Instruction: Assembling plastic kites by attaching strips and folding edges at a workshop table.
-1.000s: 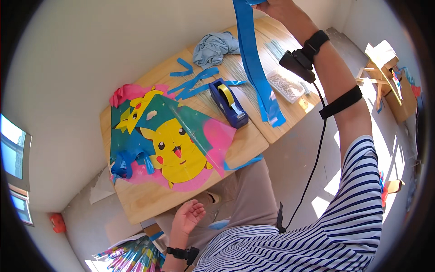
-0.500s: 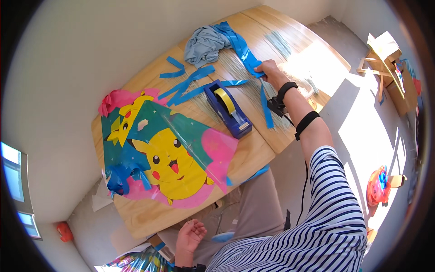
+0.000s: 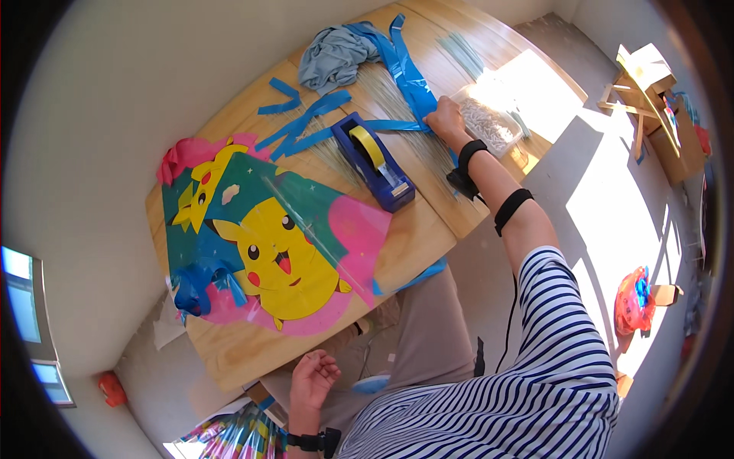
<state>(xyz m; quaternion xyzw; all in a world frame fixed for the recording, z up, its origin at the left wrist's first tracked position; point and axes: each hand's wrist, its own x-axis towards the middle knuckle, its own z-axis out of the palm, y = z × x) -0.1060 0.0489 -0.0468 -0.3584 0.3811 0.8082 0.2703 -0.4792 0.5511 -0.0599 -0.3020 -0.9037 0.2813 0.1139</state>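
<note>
My right hand (image 3: 446, 120) reaches over the table, its fingers closed on the lower end of a bundle of blue plastic strips (image 3: 410, 76). Thin pale sticks (image 3: 390, 90) lie beneath the strips. Left of this hand stands a blue tape dispenser (image 3: 391, 186) with a roll of yellowish tape. A printed kite-like sheet (image 3: 294, 268) with yellow cartoon figures on green and pink covers the table's left part. My left hand (image 3: 315, 376) rests above my lap, below the table edge, fingers loosely curled and nothing in it.
A crumpled grey-blue cloth (image 3: 336, 57) lies at the table's far side. Loose blue strips (image 3: 310, 126) lie near the dispenser. A clear tub of small white pieces (image 3: 489, 122) stands right of my hand. On the floor are a red bag (image 3: 634, 302) and colourful folded sheets (image 3: 237, 436).
The view has shifted slightly, and my right hand has moved a little along the blue strips. The tub beside it shows more fully. One strip's far end now sticks up. My left hand stays.
</note>
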